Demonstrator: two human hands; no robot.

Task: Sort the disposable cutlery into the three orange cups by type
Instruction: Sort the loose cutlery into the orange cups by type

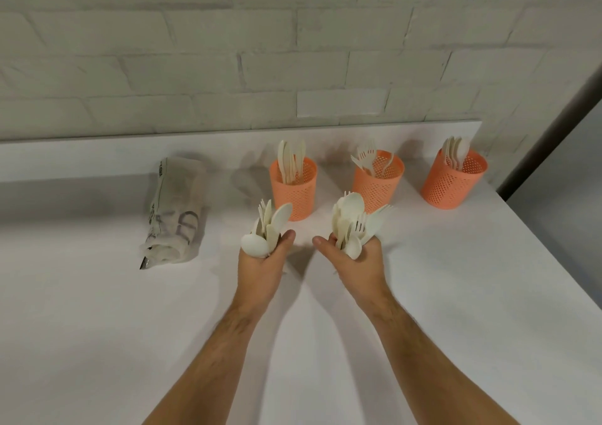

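Your left hand (260, 263) is wrapped round a mixed bundle (267, 225) of cream cutlery, spoon bowls and fork tines fanning up out of your fist. Your right hand (356, 263) grips a second, fuller bunch (353, 221), spoons and forks jutting up and away from you. Both fists sit close together over the white counter (97, 327), thumbs pointing toward each other.

Just beyond your left hand's cutlery stands the knife cup (293, 190), orange and perforated, with knives upright in it. Just past your right hand's bunch is the fork cup (378, 183), with forks leaning in it. Farther out to the right of your right hand, near the counter's corner, is the spoon cup (452, 180), with spoons standing in it.

Off to the left of your left hand lies a crumpled plastic bag (174, 209), on its side.
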